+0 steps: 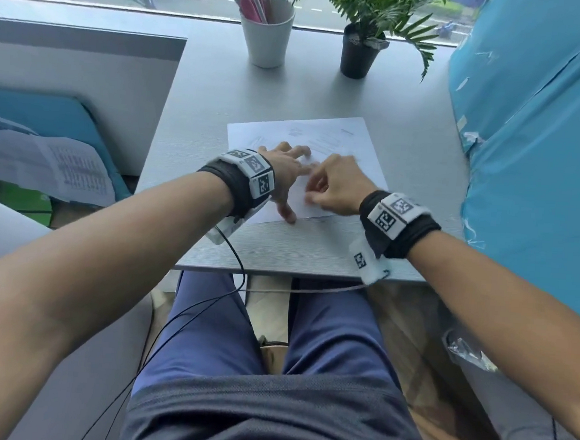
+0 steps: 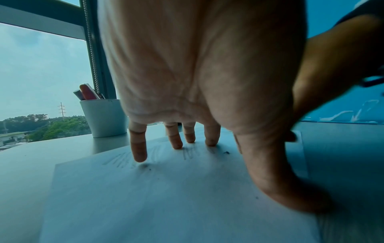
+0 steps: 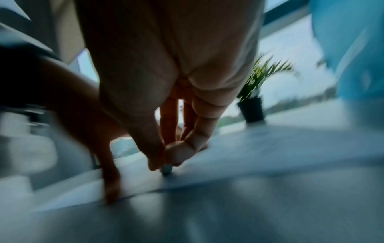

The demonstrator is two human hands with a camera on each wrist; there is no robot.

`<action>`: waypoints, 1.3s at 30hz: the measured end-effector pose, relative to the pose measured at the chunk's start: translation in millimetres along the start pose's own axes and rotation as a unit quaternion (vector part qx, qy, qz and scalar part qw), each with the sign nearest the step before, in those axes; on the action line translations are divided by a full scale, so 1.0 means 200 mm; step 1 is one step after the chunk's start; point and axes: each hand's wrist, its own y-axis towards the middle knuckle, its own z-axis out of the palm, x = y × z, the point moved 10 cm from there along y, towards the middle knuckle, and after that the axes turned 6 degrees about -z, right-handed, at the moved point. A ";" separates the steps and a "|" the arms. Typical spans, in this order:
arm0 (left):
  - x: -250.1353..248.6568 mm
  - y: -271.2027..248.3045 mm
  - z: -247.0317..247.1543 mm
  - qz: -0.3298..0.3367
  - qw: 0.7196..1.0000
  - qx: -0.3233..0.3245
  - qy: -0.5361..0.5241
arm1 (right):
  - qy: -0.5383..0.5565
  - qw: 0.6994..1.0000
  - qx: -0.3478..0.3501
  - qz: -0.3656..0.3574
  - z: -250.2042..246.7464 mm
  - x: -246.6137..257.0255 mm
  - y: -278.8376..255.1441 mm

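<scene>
Two hands work on one sheet (image 1: pixel 348 145) lying mid-desk (image 1: pixel 313 252).
The left hand (image 1: pixel 285 171) lies on the sheet's near left part, fingers (image 2: pixel 138 148) straight and spread, their ends and the thumb pressing it down. Just beside it, the right hand (image 1: pixel 339 185) curls thumb and fingertips round one small blurred tip (image 3: pixel 167 171) touching the paper; what it is cannot be told. One cup (image 1: pixel 267 36) of pens and one plant (image 1: pixel 358 53) stand at the far edge.

The small thing (image 3: pixel 167 171) pinched in the right hand (image 3: pixel 170 74) is too blurry to name. The print on the paper (image 1: pixel 349 138) is too tiny to read, and the left hand (image 1: pixel 285 173) hides part of the sheet. The top edge cuts off the pens (image 1: pixel 254 1).
</scene>
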 end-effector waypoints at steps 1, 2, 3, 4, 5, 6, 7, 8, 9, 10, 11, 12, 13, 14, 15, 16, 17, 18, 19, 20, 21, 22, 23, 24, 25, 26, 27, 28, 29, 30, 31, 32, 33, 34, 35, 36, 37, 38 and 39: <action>0.00 0.00 0.00 0.001 1.000 -0.004 -0.001 | 0.000 1.000 0.021 -0.017 0.04 0.04 -0.02; 0.00 0.01 0.00 0.004 1.000 -0.006 -0.002 | -0.001 1.000 0.021 -0.013 0.03 0.04 -0.02; 0.00 0.00 0.01 0.004 1.000 -0.003 -0.002 | -0.001 1.000 0.001 0.007 -0.02 -0.01 0.00; 0.00 0.00 0.01 0.002 1.000 0.001 0.000 | 0.005 0.999 -0.030 0.028 -0.07 -0.06 0.00; 0.00 0.00 0.01 -0.001 1.000 0.003 0.002 | 0.003 0.998 -0.050 0.038 -0.10 -0.08 0.00; 0.00 0.00 0.01 -0.003 1.000 0.004 0.003 | 0.000 0.998 -0.048 0.034 -0.08 -0.06 0.00; 0.00 0.00 0.01 -0.002 1.000 0.003 0.003 | -0.007 1.000 -0.026 0.015 -0.04 -0.02 -0.01; 0.01 0.01 0.01 -0.002 1.000 0.001 0.002 | -0.010 1.000 0.002 -0.006 0.01 0.03 -0.02; 0.01 0.01 0.01 -0.003 1.000 0.000 0.001 | -0.008 1.000 0.019 -0.013 0.03 0.04 -0.03; 0.01 0.01 0.01 -0.003 1.000 0.001 0.000 | -0.007 1.000 0.016 0.000 0.01 0.01 -0.02; 0.01 0.01 0.02 -0.003 1.000 0.003 0.001 | -0.006 1.000 -0.005 0.026 -0.04 -0.05 -0.02; 0.00 0.01 0.01 -0.005 1.000 0.005 0.003 | -0.003 0.998 -0.029 0.047 -0.09 -0.09 -0.01; 0.00 0.01 0.02 -0.007 1.000 0.008 0.004 | -0.005 0.998 -0.040 0.054 -0.10 -0.11 -0.01; 0.01 0.01 0.01 -0.007 1.000 0.010 0.003 | -0.009 0.999 -0.029 0.043 -0.08 -0.08 -0.02; 0.01 0.01 0.01 -0.006 1.000 0.009 0.001 | -0.017 1.000 -0.002 0.019 -0.03 -0.02 -0.03; 0.01 0.01 0.01 -0.004 1.000 0.006 -0.002 | -0.020 0.999 0.025 -0.004 0.02 0.04 -0.04; 0.01 0.01 0.01 -0.002 1.000 0.004 -0.003 | -0.021 0.999 0.034 -0.009 0.03 0.05 -0.04; 0.00 0.01 0.01 -0.001 1.000 0.005 -0.003 | -0.020 0.999 0.024 0.009 0.00 0.01 -0.03; 0.00 0.01 0.01 -0.001 1.000 0.005 -0.001 | -0.016 0.999 -0.002 0.035 -0.06 -0.05 -0.02; 0.00 0.01 0.01 -0.004 1.000 0.006 0.000 | -0.015 0.998 -0.028 0.050 -0.10 -0.08 -0.01; 0.00 0.01 0.01 -0.007 1.000 0.009 0.000 | -0.018 0.998 -0.037 0.051 -0.11 -0.09 -0.02; 0.01 0.01 0.01 -0.009 1.000 0.011 -0.002 | -0.020 0.999 -0.024 0.038 -0.08 -0.05 -0.03; 0.01 0.01 0.01 -0.010 1.000 0.012 -0.005 | -0.025 1.000 0.002 0.014 -0.04 0.01 -0.04; 0.01 0.01 0.01 -0.009 1.000 0.011 -0.006 | -0.022 0.999 0.024 -0.003 0.00 0.05 -0.06; 0.00 0.01 0.01 -0.006 1.000 0.009 -0.004 | -0.021 0.999 0.027 -0.001 0.00 0.05 -0.07; 0.00 0.01 0.01 -0.004 1.000 0.007 -0.001 | -0.020 1.000 0.011 0.020 -0.04 0.00 -0.06; -0.01 0.01 0.01 -0.003 1.000 0.005 0.000 | -0.017 0.999 -0.014 0.043 -0.08 -0.05 -0.05; -0.01 0.01 0.01 -0.005 1.000 0.004 0.000 | -0.018 0.998 -0.035 0.054 -0.11 -0.08 -0.04; 0.00 0.01 0.01 -0.008 1.000 0.004 -0.001 | -0.017 0.998 -0.039 0.053 -0.10 -0.08 -0.04; 0.00 0.01 0.01 -0.009 1.000 0.007 -0.003 | -0.016 0.999 -0.024 0.038 -0.07 -0.04 -0.05; 0.01 0.01 0.01 -0.010 1.000 0.007 -0.004 | -0.017 1.000 0.000 0.015 -0.02 0.02 -0.06; 0.01 0.01 0.01 -0.009 1.000 0.006 -0.002 | -0.014 1.000 0.017 0.000 0.00 0.05 -0.08; 0.00 0.01 0.01 -0.009 1.000 0.006 -0.001 | -0.013 1.000 0.015 0.003 -0.01 0.03 -0.07; 0.00 0.01 0.01 -0.009 1.000 0.006 0.000 | -0.012 1.000 -0.007 0.024 -0.06 -0.02 -0.06; 0.00 0.01 0.01 -0.011 1.000 0.004 0.001 | -0.007 0.998 -0.034 0.044 -0.10 -0.08 -0.06; 0.00 0.01 0.01 -0.013 1.000 0.004 0.001 | -0.007 0.997 -0.051 0.054 -0.12 -0.10 -0.05; 0.01 0.01 0.01 -0.014 1.000 0.004 0.001 | -0.007 0.998 -0.048 0.051 -0.11 -0.09 -0.05; 0.01 0.01 0.01 -0.013 1.000 0.004 0.000 | -0.007 0.999 -0.029 0.036 -0.07 -0.06 -0.06; 0.01 0.01 0.01 -0.011 1.000 0.003 -0.003 | -0.005 1.000 -0.006 0.019 -0.03 -0.03 -0.07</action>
